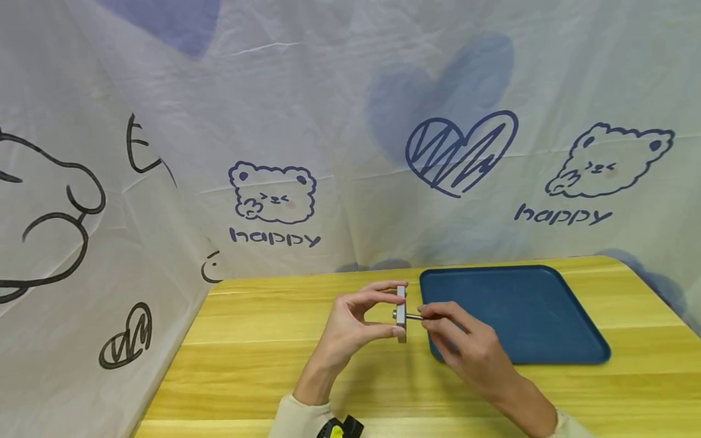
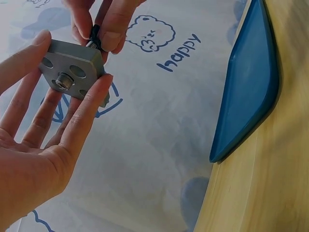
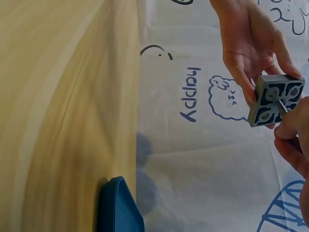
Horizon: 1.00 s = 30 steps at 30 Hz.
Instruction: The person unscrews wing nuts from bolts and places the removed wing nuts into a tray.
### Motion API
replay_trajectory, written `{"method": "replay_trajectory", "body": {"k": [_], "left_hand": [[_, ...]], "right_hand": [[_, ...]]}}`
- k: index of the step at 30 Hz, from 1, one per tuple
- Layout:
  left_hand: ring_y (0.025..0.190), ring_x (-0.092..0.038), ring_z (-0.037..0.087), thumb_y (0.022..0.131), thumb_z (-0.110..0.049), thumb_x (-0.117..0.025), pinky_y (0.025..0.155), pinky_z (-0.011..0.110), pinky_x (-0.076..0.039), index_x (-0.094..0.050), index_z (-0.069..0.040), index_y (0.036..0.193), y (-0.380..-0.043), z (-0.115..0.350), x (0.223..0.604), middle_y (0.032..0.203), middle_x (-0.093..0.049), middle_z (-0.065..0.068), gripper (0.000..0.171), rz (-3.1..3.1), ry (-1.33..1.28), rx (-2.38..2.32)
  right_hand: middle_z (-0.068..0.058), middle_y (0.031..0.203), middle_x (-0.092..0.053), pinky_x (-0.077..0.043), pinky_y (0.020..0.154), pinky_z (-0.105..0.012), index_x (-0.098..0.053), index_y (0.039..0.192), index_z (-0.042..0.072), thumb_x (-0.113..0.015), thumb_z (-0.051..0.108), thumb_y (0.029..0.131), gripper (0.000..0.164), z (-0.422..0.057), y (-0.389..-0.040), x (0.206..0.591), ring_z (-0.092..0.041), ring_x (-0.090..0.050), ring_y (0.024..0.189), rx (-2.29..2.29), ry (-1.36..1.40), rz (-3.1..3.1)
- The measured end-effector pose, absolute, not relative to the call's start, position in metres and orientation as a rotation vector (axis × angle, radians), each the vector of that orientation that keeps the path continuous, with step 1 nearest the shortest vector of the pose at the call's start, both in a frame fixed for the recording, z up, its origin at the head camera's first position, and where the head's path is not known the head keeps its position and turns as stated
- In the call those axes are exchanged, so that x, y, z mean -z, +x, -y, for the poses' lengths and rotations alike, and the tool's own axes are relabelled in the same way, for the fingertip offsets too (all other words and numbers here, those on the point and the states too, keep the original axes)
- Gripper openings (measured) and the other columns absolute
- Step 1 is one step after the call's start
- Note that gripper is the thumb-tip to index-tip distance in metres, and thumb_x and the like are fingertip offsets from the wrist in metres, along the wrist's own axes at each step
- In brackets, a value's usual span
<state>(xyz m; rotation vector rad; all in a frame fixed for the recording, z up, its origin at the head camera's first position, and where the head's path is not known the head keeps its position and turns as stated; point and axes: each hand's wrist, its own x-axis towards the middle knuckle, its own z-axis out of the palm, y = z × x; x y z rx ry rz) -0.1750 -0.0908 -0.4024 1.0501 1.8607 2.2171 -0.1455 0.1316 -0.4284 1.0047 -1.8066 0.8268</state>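
Note:
Above the table, my left hand [image 1: 347,325] holds a square grey metal plate [image 1: 401,298] upright by its edges, between thumb and fingertips. Several round holes pierce the plate, and a bolt [image 1: 414,317] passes through its middle. In the left wrist view the bolt's head [image 2: 63,81] stands slightly out from the face on the left hand's side. Dark recesses mark the plate's other face [image 3: 263,103] in the right wrist view. My right hand [image 1: 473,347] pinches the bolt's far end between thumb and fingers. A small dark piece [image 2: 95,33] shows at those fingertips; its kind is unclear.
A blue tray [image 1: 515,316] lies on the right of the wooden table [image 1: 263,340], just beyond the right hand. White cloth [image 1: 339,121] with printed bears and hearts hangs behind the table and along its left side. A black and yellow device [image 1: 336,427] sits on the left wrist.

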Motion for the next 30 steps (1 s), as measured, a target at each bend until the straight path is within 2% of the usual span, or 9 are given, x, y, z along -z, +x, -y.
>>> {"method": "replay_trajectory", "body": {"k": [3,6,7,10,13,16,20,24,30], "left_hand": [[0.134,-0.055,0.035,0.081,0.0,-0.087,0.118,0.051,-0.037,-0.072,0.009,0.117,-0.175,0.091,0.402,0.138,-0.063,0.017,0.04,-1.868,1.046,-2.219],[0.134,-0.055,0.034,0.08,-0.001,-0.087,0.115,0.048,-0.041,-0.071,0.01,0.117,-0.175,0.092,0.402,0.138,-0.063,0.017,0.042,-1.875,1.028,-2.226],[0.134,-0.054,0.034,0.08,-0.001,-0.088,0.112,0.047,-0.045,-0.071,0.01,0.117,-0.175,0.093,0.402,0.138,-0.063,0.017,0.042,-1.873,1.019,-2.229],[0.134,-0.054,0.034,0.08,-0.001,-0.088,0.1,0.043,-0.056,-0.071,0.01,0.117,-0.175,0.093,0.402,0.138,-0.063,0.017,0.042,-1.877,0.996,-2.228],[0.134,-0.054,0.034,0.079,0.0,-0.087,0.088,0.043,-0.061,-0.072,0.009,0.117,-0.175,0.093,0.402,0.139,-0.062,0.018,0.041,-1.877,0.982,-2.229],[0.134,-0.054,0.034,0.078,0.004,-0.087,0.085,0.046,-0.062,-0.072,0.009,0.116,-0.175,0.092,0.401,0.139,-0.062,0.017,0.041,-1.883,0.979,-2.223],[0.133,-0.055,0.029,0.077,0.007,-0.086,0.086,0.052,-0.061,-0.073,0.007,0.115,-0.174,0.09,0.401,0.138,-0.063,0.011,0.04,-1.938,0.973,-2.18],[0.132,-0.057,0.026,0.078,0.009,-0.085,0.085,0.05,-0.061,-0.074,0.005,0.115,-0.173,0.088,0.402,0.139,-0.064,0.006,0.039,-1.964,0.965,-2.144],[0.132,-0.057,0.025,0.078,0.008,-0.085,0.09,0.043,-0.061,-0.076,0.002,0.115,-0.173,0.088,0.402,0.138,-0.065,0.005,0.039,-2.001,0.974,-2.127]], "right_hand": [[-0.013,0.106,-0.07,-0.055,0.088,-0.015,-0.073,0.093,0.006,-0.056,0.024,0.108,0.029,-0.13,-0.146,0.428,-0.024,-0.072,0.09,-0.884,0.997,1.8],[-0.014,0.112,-0.069,-0.057,0.09,-0.02,-0.072,0.101,0.007,-0.067,0.009,0.101,0.006,-0.133,-0.144,0.424,-0.024,-0.07,0.101,-1.132,1.001,1.859],[-0.014,0.117,-0.068,-0.058,0.09,-0.023,-0.071,0.107,0.007,-0.07,0.003,0.097,0.01,-0.134,-0.143,0.423,-0.022,-0.069,0.106,-1.248,1.001,1.898],[-0.017,0.13,-0.061,-0.06,0.092,-0.033,-0.064,0.126,0.003,-0.072,-0.015,0.087,0.043,-0.141,-0.141,0.417,-0.021,-0.063,0.12,-1.623,0.995,2.018],[-0.019,0.137,-0.057,-0.06,0.093,-0.04,-0.055,0.138,0.0,-0.068,-0.011,0.093,0.048,-0.146,-0.141,0.412,-0.023,-0.061,0.125,-1.948,0.901,2.131],[-0.02,0.132,-0.061,-0.061,0.09,-0.043,-0.055,0.137,-0.003,-0.065,0.006,0.102,0.038,-0.148,-0.141,0.41,-0.027,-0.067,0.118,-2.178,0.697,2.207],[-0.022,0.117,-0.071,-0.064,0.082,-0.041,-0.06,0.132,-0.007,-0.066,0.019,0.103,0.04,-0.148,-0.141,0.409,-0.026,-0.074,0.101,-2.301,0.46,2.271],[-0.022,0.106,-0.075,-0.064,0.077,-0.042,-0.062,0.127,-0.012,-0.069,0.014,0.1,0.038,-0.149,-0.141,0.41,-0.025,-0.076,0.091,-2.329,0.39,2.267],[-0.019,0.102,-0.075,-0.065,0.071,-0.041,-0.067,0.115,-0.006,-0.074,0.01,0.096,0.026,-0.148,-0.141,0.412,-0.026,-0.076,0.085,-2.152,0.446,2.279]]}}
